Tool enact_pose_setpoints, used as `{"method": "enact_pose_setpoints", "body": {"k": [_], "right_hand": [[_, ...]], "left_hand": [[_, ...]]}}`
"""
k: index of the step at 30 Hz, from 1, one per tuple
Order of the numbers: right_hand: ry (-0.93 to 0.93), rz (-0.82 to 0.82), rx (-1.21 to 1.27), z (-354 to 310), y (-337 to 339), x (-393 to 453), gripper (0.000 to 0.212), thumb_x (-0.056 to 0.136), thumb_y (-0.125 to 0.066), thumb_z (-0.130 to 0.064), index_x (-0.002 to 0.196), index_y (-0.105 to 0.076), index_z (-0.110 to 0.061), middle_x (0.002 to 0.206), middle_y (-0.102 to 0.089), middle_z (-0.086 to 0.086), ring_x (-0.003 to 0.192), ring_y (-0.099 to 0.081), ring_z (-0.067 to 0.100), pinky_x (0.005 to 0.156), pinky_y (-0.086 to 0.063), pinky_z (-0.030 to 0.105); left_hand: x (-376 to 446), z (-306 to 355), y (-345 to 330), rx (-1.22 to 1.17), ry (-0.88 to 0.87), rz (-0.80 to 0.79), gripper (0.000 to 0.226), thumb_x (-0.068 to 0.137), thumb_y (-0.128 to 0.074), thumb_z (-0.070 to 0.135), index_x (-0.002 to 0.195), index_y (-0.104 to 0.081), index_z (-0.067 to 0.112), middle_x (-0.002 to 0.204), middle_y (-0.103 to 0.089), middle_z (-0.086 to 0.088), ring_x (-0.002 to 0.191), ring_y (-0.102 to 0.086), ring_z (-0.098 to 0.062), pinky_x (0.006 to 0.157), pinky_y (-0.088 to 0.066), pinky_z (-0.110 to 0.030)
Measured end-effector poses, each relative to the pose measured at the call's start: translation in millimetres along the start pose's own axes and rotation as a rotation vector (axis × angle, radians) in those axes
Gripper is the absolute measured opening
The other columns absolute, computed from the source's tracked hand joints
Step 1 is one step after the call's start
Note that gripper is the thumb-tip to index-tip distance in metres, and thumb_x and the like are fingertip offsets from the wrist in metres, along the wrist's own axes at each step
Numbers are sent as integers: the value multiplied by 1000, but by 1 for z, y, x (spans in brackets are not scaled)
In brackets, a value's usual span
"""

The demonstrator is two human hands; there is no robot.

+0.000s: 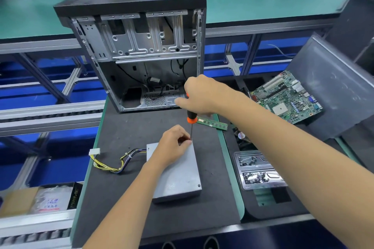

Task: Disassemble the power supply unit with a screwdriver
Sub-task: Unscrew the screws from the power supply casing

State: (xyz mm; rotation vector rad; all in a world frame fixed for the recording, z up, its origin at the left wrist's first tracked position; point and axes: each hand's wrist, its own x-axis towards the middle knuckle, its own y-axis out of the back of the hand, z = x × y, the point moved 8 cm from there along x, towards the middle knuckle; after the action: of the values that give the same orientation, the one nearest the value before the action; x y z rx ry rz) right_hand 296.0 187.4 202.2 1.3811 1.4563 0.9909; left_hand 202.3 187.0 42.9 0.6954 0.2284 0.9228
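Both bare forearms reach far forward; the right hand (199, 95) is curled and raised, the left hand (174, 144) lower with fingers (185, 139) pinched.

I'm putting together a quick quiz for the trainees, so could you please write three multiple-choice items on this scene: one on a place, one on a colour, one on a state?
1. Where does the motherboard lie?
A. right of the case
B. inside the case
C. on the PSU

2. What colour is the screwdriver collar?
A. blue
B. orange
C. yellow

3. What is the left hand doing?
A. resting flat, fingers straight
B. holding the RAM stick
C. pinching by the shaft at the PSU's far corner

Answers:
1 A, the board lies on the dark surface right of the open case.
2 B, an orange band shows below the right hand.
3 C, its fingertips are curled at the shaft's tip.
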Motion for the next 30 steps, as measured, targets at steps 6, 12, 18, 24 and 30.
{"method": "enact_pose_setpoints", "body": {"k": [6,12,18,24,30], "right_hand": [[89,-144,-13,-17,-11,4,34,92,-57,-27,70,-35,-13,61,-59,12,27,-49,13,27,-28,13],[156,-233,-94,-21,-11,6,21,90,-60,-28,89,-52,-8,80,-70,14,40,-58,8,32,-36,13],[252,-292,-145,-37,-18,8,16,79,-66,-15,76,-52,-21,88,-67,7,80,-67,24,66,-56,36],[263,-395,-163,-37,-18,3,16,73,-63,-7,85,-66,-17,86,-70,3,81,-68,23,58,-51,30],[217,-252,-137,-31,-1,-2,14,70,-72,-12,83,-67,-12,67,-69,4,68,-68,19,46,-40,20]], "left_hand": [[-1,1,1,-18,15,21,9,79,-74,12,74,-67,9,83,-60,3,77,-58,-13,72,-45,-21],[-1,0,0,1,14,33,10,79,-74,13,74,-69,6,83,-61,2,77,-58,-12,74,-46,-23],[-1,0,0,-31,28,57,10,77,-76,11,71,-68,6,81,-63,3,76,-60,-8,74,-46,-20],[-4,3,1,-34,42,92,11,76,-77,11,69,-67,10,80,-63,2,76,-60,-11,72,-46,-20],[-4,4,2,-16,41,104,13,76,-76,11,69,-67,6,78,-62,1,74,-59,-11,69,-44,-15]]}}
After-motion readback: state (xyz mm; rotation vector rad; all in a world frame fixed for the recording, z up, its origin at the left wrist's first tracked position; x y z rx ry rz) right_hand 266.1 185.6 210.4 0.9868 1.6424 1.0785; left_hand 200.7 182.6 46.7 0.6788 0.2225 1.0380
